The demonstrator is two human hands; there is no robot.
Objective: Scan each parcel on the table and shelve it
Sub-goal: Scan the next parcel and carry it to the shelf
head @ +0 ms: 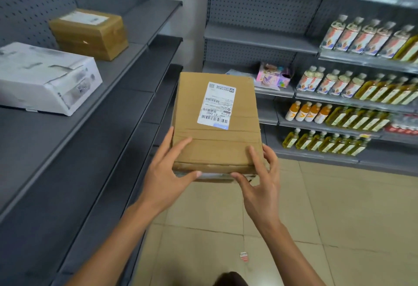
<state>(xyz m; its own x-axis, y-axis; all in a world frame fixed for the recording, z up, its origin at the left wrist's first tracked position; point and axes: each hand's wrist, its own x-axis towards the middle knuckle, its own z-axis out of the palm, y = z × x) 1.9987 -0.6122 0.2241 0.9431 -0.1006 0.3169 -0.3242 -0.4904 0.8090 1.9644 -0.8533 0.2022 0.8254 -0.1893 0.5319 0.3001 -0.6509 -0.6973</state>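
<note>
Box [214, 123] gripped at its near corners by left hand [167, 172] and right hand [260, 184].
Stiff taped cardboard, probably light; fingers underneath are hidden, so support there is unclear.

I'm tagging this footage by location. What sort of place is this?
Probably a small shop that also handles parcels: bottled drinks line retail shelves, labelled boxes sit on grey racking, and both hands carry a cardboard parcel.
</note>
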